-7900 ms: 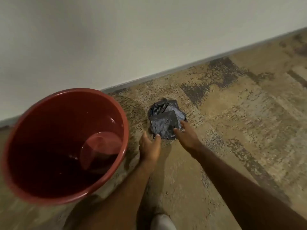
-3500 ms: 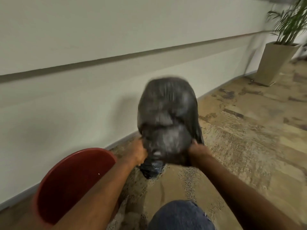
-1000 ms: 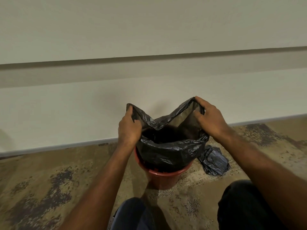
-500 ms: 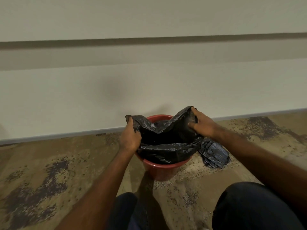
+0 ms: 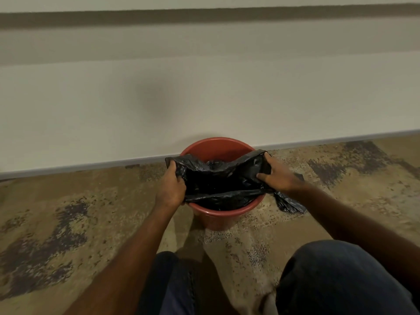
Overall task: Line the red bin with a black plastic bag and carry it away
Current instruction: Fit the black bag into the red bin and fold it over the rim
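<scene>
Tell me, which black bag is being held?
The black bag spread across the red bin; the other bag lies crumpled on the carpet beside it, untouched.

An office-like corridor: patterned carpet (image 5: 68, 223), grey skirting (image 5: 91, 165), plain pale wall (image 5: 204, 87)

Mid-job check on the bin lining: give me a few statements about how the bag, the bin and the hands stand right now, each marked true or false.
1. Both hands grip the black bag: the left hand at its left edge, the right hand at its right edge. True.
2. The bag's mouth is folded over the whole rim of the red bin. False: the far rim is bare red.
3. The bin lies tipped on its side. False: it stands upright on the carpet.
4. The bin stands close to the wall. True.
5. More black plastic lies on the carpet right of the bin. True.
</scene>
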